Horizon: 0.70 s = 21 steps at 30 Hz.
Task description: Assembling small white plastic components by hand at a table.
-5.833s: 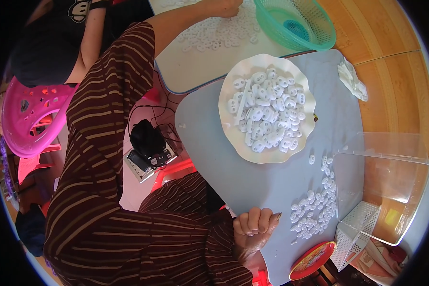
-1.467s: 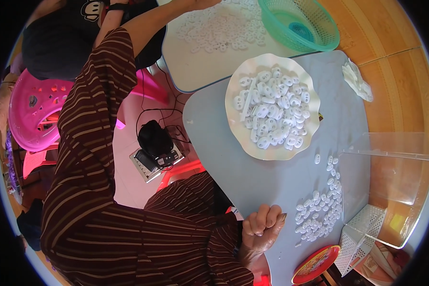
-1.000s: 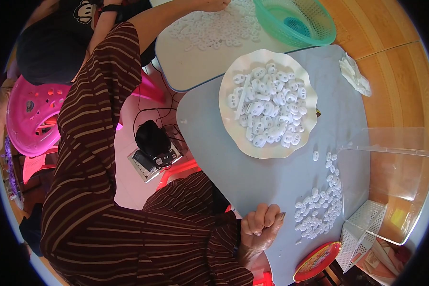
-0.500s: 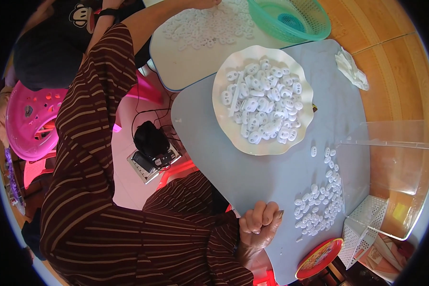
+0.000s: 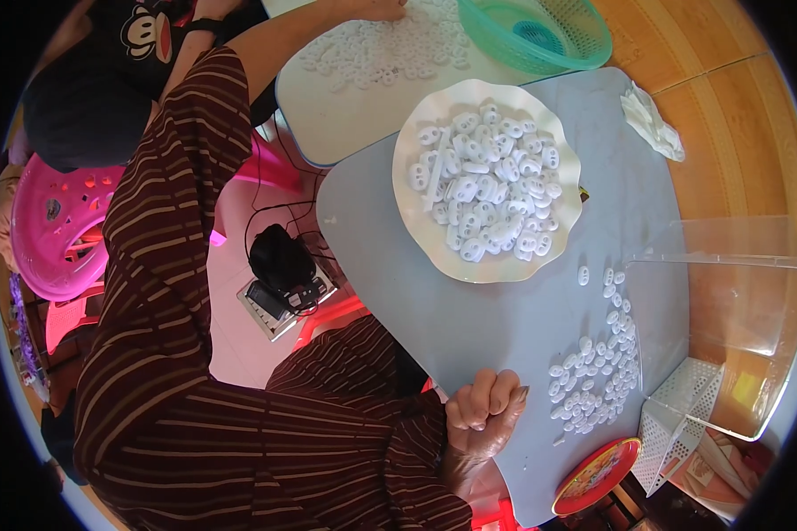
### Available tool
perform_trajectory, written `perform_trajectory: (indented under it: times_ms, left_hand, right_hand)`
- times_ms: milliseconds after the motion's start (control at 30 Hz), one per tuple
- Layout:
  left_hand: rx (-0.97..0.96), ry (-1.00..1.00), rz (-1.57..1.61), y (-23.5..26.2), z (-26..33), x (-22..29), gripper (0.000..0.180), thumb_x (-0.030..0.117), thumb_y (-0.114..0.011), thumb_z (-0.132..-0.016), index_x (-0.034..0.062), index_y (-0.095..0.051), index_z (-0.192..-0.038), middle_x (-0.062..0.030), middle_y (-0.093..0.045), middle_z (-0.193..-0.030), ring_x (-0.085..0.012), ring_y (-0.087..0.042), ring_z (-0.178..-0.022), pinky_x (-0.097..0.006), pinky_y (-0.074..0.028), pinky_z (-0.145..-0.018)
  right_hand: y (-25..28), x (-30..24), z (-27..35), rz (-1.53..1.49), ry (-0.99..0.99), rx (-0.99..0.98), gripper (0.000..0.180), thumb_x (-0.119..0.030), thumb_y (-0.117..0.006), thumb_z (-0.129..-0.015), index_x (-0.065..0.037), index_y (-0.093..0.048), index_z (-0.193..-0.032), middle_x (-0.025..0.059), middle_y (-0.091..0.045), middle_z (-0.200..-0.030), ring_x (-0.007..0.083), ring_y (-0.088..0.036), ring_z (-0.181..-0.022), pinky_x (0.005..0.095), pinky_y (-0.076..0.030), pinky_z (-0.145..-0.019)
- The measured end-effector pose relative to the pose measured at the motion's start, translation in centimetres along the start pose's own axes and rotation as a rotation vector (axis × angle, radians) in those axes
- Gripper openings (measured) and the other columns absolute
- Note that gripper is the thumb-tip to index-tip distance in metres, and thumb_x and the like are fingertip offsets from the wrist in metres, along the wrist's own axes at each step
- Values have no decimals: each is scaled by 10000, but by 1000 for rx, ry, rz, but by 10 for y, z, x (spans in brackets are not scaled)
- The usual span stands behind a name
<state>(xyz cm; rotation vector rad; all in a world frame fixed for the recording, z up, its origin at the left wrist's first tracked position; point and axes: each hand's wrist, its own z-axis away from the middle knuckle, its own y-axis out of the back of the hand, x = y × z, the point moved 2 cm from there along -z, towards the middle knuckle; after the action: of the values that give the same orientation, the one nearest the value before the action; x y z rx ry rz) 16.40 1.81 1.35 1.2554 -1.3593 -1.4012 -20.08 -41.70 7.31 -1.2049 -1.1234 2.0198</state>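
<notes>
At the top edge of the frame, the person's left hand is over loose white pieces on a white surface; handling them seems the step under way, and such small, crowded pieces call for a fine pinch. That hand is cropped, so its grip cannot be told. The right hand, lower centre, is a loose fist, nothing showing in it. A heaped wavy plate sits between the hands, near a green basket; a clear box stands right, beside scattered white ovals
</notes>
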Motion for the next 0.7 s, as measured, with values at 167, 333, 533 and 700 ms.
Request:
perform_trajectory:
  times_ms: [167,333,533,700]
  left_hand:
    - [22,30,-79,-13,-3,-11,223,196,-519,-721,11,-642,-733,-200,-640,-774,-388,-618,-760,-495,-483,-701]
    - [259,-117,105,-23,4,-8,218,192,-530,-712,7,-642,-734,-201,-643,-791,-382,-618,-784,-491,-467,-757]
    - [134,116,98,-50,-16,-55,110,92,-547,-744,26,-595,-817,-180,-614,-767,-358,-596,-746,-419,-478,-685]
    - [278,-67,251,-29,-22,-6,114,79,-546,-728,39,-572,-832,-174,-616,-753,-353,-597,-715,-406,-480,-650]
  right_hand:
    - [-2,0,2,11,-28,84,446,-419,-441,-961,-82,-384,-675,38,-370,-605,79,-249,-442,213,-220,-383]
    - [-2,0,2,14,-27,96,449,-432,-437,-959,-80,-395,-683,33,-375,-614,73,-254,-462,208,-224,-397]
    - [-4,0,1,27,-28,3,399,-365,-381,-994,-98,-359,-699,21,-369,-622,70,-263,-457,207,-235,-392]
    - [-3,-3,-2,74,17,55,411,-380,-403,-984,-100,-375,-684,20,-382,-624,65,-266,-466,194,-230,-395]
